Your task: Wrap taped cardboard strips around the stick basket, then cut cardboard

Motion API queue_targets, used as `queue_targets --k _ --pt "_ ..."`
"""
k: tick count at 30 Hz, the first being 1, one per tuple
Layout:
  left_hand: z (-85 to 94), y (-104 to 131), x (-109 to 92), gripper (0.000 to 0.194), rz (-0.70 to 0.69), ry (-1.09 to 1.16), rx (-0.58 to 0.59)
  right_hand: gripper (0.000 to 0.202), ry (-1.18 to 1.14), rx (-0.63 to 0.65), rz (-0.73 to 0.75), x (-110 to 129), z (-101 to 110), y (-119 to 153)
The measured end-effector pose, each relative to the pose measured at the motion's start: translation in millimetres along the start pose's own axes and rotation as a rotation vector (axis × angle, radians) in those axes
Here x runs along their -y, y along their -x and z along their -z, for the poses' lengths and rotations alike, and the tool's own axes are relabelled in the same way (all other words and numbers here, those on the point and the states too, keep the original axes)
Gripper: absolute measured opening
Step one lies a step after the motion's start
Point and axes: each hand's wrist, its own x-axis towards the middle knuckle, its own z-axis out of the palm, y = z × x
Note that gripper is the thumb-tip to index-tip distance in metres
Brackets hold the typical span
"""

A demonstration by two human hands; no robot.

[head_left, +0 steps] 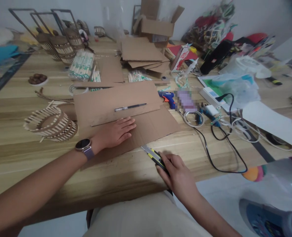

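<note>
My left hand (116, 133) lies flat on a sheet of cardboard (151, 123), fingers stretched out toward the right. A dark watch (83, 144) is on that wrist. In my right hand (177, 171) is a yellow and black utility knife (156, 158), its blade out and pointing up-left close to the cardboard's near edge. Whether the tip touches the edge I cannot tell. On the sheet's upper part rests a pen (130, 107), just beyond my left fingers. A small woven basket (53, 123) of sticks and brown cord stands left of the sheet.
Right of the cardboard lie a blue glue gun (169, 98), a power strip (211, 96) and looping black cable (210, 158). Stacked cardboard (142, 51) and bundled sticks (82, 65) are behind. Finished baskets with tall handles (63, 49) stand back left, near a bowl of brown balls (38, 79).
</note>
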Motion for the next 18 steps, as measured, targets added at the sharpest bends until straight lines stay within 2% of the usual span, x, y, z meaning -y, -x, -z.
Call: queue_targets --k 5,9,13,18 --pt "-0.3 -9.7 -1.4 0.065 0.013 -0.006 -0.031 0.042 -0.004 -0.003 -0.046 -6.0 -2.0 -7.3" --pt "7.6 -13.4 -3.5 0.067 0.021 -0.008 -0.049 0.041 -0.003 -0.017 -0.079 -19.6 -0.3 -19.3" --pt "11.5 9.4 4.1 0.062 0.014 -0.037 -0.043 0.040 0.005 0.019 -0.082 -31.5 3.8 -27.7" --pt "3.4 38.9 17.1 0.060 0.063 -0.077 0.001 0.041 0.009 0.027 -0.072 -35.6 3.9 -32.9"
